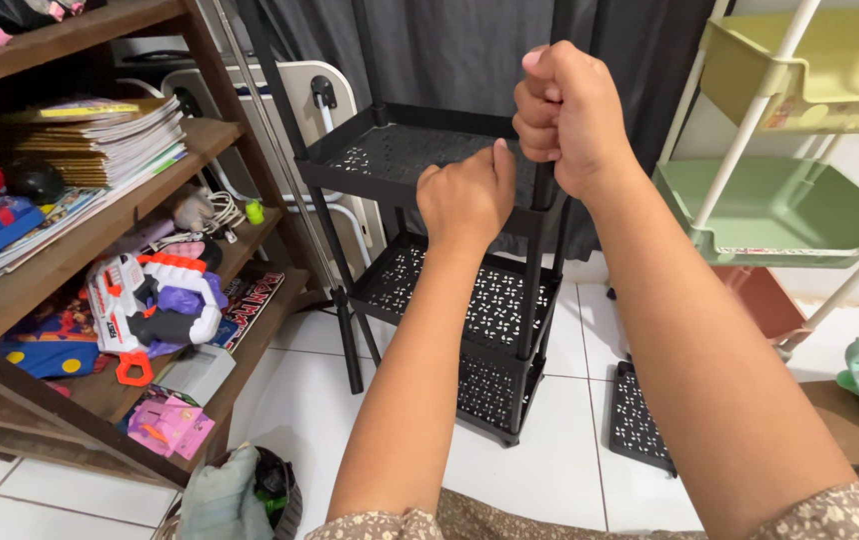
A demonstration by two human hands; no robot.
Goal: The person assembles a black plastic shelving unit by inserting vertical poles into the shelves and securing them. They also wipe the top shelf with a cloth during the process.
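The black shelf cart point(420, 160) stands at frame centre on the tiled floor point(570, 450); right hand point(570, 115) fisted tight around its upright pole point(542, 250); left hand point(465, 198) curled, gripping the top tray's rim; likely light, rigid, wobbly; poles grip best.

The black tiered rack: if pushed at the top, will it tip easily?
Probably yes: the black rack is tall and narrow on thin legs. Its perforated trays look empty, so likely light. The right hand grips a post; the left hand touches the top tray.
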